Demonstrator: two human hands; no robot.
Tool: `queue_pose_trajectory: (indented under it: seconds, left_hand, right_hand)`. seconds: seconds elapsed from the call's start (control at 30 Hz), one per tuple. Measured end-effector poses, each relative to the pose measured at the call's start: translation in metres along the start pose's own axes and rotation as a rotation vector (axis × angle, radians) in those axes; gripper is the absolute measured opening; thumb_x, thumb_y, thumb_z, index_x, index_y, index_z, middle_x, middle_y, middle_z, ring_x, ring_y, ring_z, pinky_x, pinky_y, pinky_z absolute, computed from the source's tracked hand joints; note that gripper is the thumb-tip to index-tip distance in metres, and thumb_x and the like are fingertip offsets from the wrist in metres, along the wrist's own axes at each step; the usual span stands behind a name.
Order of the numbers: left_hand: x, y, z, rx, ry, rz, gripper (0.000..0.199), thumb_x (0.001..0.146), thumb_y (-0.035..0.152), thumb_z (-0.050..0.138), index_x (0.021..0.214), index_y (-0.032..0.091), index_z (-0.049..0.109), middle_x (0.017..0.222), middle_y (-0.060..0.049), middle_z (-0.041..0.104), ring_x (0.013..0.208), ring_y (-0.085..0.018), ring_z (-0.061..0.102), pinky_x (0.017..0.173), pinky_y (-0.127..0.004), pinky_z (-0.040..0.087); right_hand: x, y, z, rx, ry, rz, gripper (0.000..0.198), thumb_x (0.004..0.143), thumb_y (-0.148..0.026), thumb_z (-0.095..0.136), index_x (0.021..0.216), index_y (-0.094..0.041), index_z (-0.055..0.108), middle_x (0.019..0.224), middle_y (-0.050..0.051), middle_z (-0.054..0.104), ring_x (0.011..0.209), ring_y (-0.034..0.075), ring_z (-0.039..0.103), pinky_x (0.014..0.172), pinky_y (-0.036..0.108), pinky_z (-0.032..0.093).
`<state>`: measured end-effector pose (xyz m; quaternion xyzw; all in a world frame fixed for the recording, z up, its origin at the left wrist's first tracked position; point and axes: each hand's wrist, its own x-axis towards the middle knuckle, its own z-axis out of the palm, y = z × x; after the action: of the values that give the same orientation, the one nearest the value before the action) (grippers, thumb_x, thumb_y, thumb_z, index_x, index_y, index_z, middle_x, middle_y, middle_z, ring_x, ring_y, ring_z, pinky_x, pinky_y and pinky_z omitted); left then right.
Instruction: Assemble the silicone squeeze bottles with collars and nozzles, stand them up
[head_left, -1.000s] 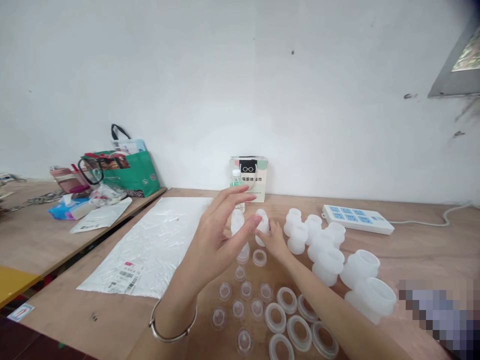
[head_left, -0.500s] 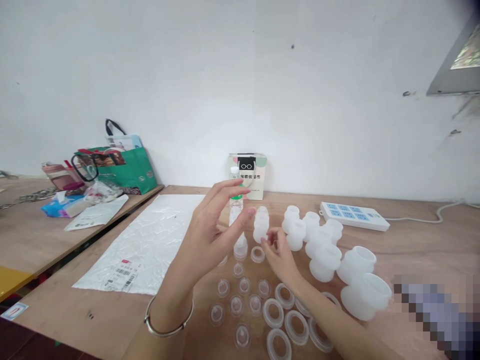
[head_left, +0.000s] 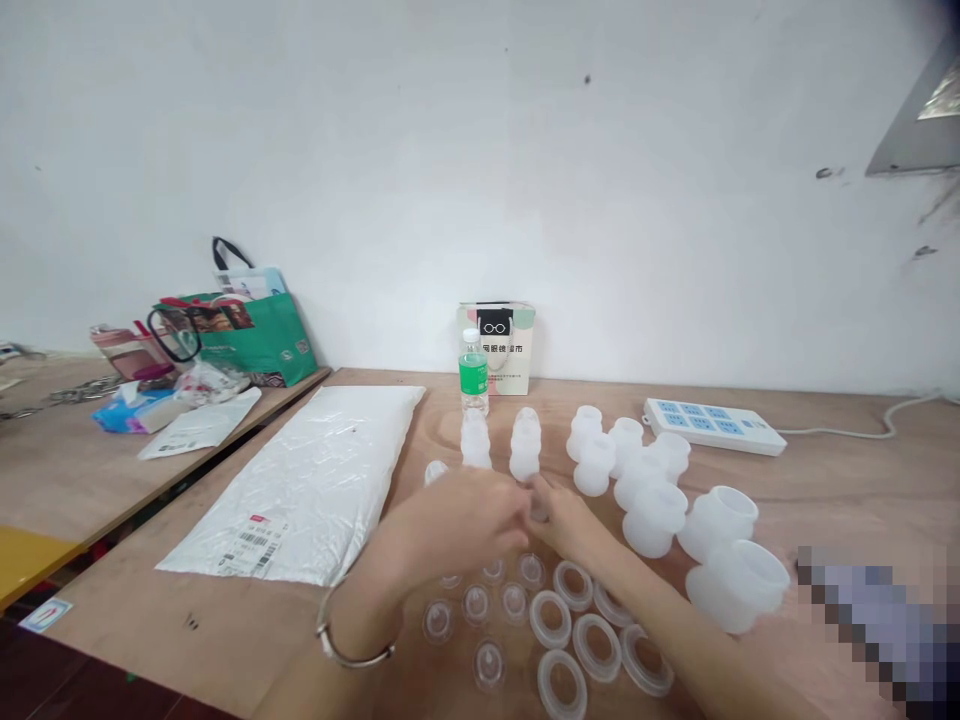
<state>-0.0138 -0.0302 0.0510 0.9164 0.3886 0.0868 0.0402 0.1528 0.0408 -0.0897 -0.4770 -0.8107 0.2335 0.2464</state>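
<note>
My left hand point(head_left: 476, 515) is closed and blurred by motion, its fingertips meeting those of my right hand. What it holds, if anything, is hidden. My right hand point(head_left: 562, 515) pinches a small translucent piece point(head_left: 538, 500), partly covered by the fingers. Just behind stand two stacked white silicone pieces point(head_left: 525, 450) and a similar stack point(head_left: 475, 440). A nipple-topped piece point(head_left: 435, 472) shows behind my left wrist. Several clear teats point(head_left: 489, 663) lie in front, with several translucent rings point(head_left: 562, 684) to their right, under and beside my right forearm.
Several white silicone bottle bodies point(head_left: 652, 518) stand at right, before a power strip point(head_left: 712, 425). A green-labelled water bottle point(head_left: 473, 375) and paper bag point(head_left: 514, 350) are at the back. A white mailing bag point(head_left: 300, 490) lies left; a green bag point(head_left: 270, 340) sits on the adjoining table.
My left hand has come down from its raised, open pose to meet my right hand, its fingers now closed. The right hand has moved slightly forward and down. The view has shifted a little.
</note>
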Motion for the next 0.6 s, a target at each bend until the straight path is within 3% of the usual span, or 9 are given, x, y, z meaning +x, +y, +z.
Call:
queue_pose_trajectory:
  seconds: [0.13,0.23,0.37,0.43,0.5,0.6]
  left_hand:
    - [0.023,0.010,0.044,0.073,-0.095,0.011,0.009,0.071,0.009,0.069,0.067,0.016,0.064,0.070,-0.009,0.070,0.064,-0.030,0.070,0.056,-0.040,0.056]
    - [0.039,0.012,0.077,0.102,-0.131,-0.078,0.012,0.071,0.004,0.065,0.067,0.015,0.064,0.073,-0.011,0.071,0.069,-0.031,0.072,0.059,-0.040,0.057]
    - [0.053,0.008,0.108,0.074,-0.141,-0.184,0.015,0.070,0.009,0.070,0.062,0.018,0.062,0.067,-0.004,0.069,0.071,-0.028,0.072,0.063,-0.038,0.057]
    - [0.056,0.005,0.116,0.052,-0.152,-0.190,0.019,0.065,0.012,0.076,0.057,0.018,0.060,0.059,-0.003,0.066,0.063,-0.028,0.071,0.059,-0.039,0.057]
    - [0.054,0.003,0.117,0.018,-0.130,-0.177,0.021,0.061,0.010,0.077,0.054,0.019,0.059,0.057,-0.004,0.065,0.060,-0.028,0.070,0.058,-0.041,0.056]
    - [0.048,-0.005,0.102,-0.074,-0.018,-0.150,0.016,0.067,0.008,0.070,0.059,0.019,0.062,0.061,-0.006,0.066,0.061,-0.026,0.068,0.062,-0.040,0.056]
  right_hand:
    - [-0.003,-0.010,-0.032,0.063,0.018,-0.012,0.027,0.075,-0.011,0.059,0.100,-0.018,0.052,0.099,0.010,0.064,0.087,0.024,0.062,0.077,0.036,0.045]
    - [-0.006,-0.019,-0.051,0.131,0.044,-0.013,0.020,0.079,-0.016,0.056,0.098,-0.020,0.053,0.100,0.009,0.063,0.094,0.026,0.061,0.085,0.042,0.044]
    - [-0.008,-0.033,-0.063,0.274,0.041,-0.026,0.019,0.082,-0.026,0.057,0.100,-0.022,0.054,0.103,0.008,0.063,0.104,0.025,0.060,0.090,0.044,0.046]
    - [-0.009,-0.040,-0.067,0.414,-0.017,-0.029,0.022,0.087,-0.033,0.055,0.106,-0.023,0.054,0.106,0.006,0.064,0.102,0.022,0.062,0.089,0.040,0.049]
    - [-0.011,-0.046,-0.072,0.687,-0.116,0.001,0.027,0.088,-0.038,0.055,0.112,-0.025,0.055,0.106,0.005,0.066,0.101,0.019,0.064,0.092,0.039,0.049]
    - [-0.015,-0.053,-0.079,1.157,-0.254,0.042,0.031,0.086,-0.037,0.060,0.115,-0.025,0.057,0.105,0.004,0.069,0.106,0.019,0.065,0.102,0.039,0.043]
